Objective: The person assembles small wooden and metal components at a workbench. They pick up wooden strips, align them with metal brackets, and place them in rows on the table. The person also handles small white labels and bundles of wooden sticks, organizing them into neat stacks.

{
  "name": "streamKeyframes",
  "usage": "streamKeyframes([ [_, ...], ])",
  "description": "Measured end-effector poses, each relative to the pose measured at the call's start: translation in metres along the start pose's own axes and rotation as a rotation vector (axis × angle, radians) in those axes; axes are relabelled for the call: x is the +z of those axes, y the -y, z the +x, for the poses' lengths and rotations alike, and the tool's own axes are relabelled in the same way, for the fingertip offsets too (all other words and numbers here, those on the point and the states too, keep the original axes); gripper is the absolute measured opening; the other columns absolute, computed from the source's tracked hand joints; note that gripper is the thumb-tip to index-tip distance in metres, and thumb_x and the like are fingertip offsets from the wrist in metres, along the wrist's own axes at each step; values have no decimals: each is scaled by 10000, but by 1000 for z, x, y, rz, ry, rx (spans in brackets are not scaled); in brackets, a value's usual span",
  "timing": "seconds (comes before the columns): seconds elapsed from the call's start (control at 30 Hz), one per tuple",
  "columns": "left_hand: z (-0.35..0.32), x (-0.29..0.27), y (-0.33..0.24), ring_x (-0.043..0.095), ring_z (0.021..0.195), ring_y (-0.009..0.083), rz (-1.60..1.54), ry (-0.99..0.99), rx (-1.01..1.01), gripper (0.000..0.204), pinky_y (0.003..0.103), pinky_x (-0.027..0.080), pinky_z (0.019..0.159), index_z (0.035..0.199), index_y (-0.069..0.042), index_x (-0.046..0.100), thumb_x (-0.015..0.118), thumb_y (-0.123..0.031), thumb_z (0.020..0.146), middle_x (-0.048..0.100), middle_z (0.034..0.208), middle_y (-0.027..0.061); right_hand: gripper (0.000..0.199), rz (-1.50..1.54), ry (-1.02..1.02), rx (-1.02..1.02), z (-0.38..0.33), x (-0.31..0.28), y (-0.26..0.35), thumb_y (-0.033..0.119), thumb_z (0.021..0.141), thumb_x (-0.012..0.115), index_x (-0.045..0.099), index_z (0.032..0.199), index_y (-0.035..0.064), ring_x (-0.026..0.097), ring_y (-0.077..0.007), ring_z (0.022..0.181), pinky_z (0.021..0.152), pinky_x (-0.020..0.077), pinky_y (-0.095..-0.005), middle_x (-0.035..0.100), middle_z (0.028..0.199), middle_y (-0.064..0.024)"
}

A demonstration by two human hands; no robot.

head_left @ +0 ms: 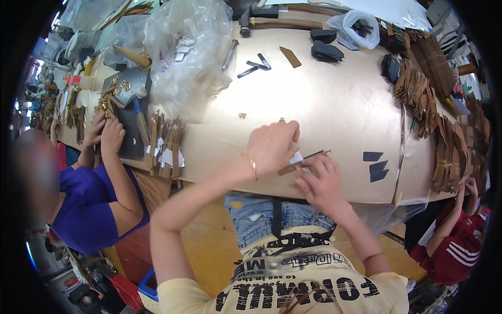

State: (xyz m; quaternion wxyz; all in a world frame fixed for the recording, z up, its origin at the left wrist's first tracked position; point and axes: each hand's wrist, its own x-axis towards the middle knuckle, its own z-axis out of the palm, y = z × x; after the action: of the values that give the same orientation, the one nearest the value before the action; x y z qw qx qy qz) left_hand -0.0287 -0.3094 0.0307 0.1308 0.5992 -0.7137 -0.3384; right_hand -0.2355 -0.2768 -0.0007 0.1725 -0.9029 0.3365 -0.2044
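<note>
My left hand [274, 148] is bent over the near part of the table, fingers curled down with their tips mostly hidden beneath it. What they hold, if anything, I cannot make out. Beside them lies a brown leather strip [286, 169] with a white slip [296, 158] and a dark narrow edge along it. My right hand [321, 183] pinches that strip at its right part, near the table's front edge. A small gold-coloured piece [282, 120] shows just beyond my left knuckles. Another small brownish bit [242, 115] rests farther left.
Black flat pieces [375, 157] lie to the right, dark strips [256, 66] farther away. A hammer [282, 23] lies at the back. Bundled brown strips [449, 152] line the right; clear plastic [183, 52] covers the back left. Co-workers sit left [99, 209] and right [452, 240].
</note>
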Motion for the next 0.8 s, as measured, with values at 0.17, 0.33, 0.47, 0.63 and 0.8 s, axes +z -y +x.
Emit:
streamKeyframes([
  [0.17,-44,62,-10,621,864,320,-23,-398,8,211,422,500,743,976,-94,604,725,-157,815,584,1036,100,364,83,-64,136,12,-10,-24,265,798,758,658,1100,89,542,-286,1062,941,380,-433,609,1092,-69],
  [0.33,-48,89,-6,611,968,304,-43,-527,-55,271,439,489,821,1058,-85,603,725,-166,831,579,1117,91,363,88,102,329,20,-21,-14,197,773,771,645,1089,74,565,-277,943,902,377,-410,622,1010,-61],
  [0.47,-54,66,0,625,1020,280,-86,-663,91,330,376,507,855,1160,-75,606,706,-143,852,584,1234,93,204,303,268,331,36,-31,-6,95,764,757,658,936,47,575,-242,852,858,393,-371,630,890,-65],
  [0.63,-90,24,17,669,944,202,-892,-190,56,334,310,520,836,1219,-40,605,664,-69,891,677,1059,114,154,603,447,184,72,-30,20,62,790,749,681,927,39,617,-236,845,806,475,-350,658,903,-73],
  [0.8,-159,0,39,650,897,122,-801,-654,-315,186,261,502,809,1060,2,679,692,-52,883,704,942,85,157,775,391,-68,127,-1,55,108,840,724,699,979,38,648,-264,875,803,516,-358,673,947,-101],
])
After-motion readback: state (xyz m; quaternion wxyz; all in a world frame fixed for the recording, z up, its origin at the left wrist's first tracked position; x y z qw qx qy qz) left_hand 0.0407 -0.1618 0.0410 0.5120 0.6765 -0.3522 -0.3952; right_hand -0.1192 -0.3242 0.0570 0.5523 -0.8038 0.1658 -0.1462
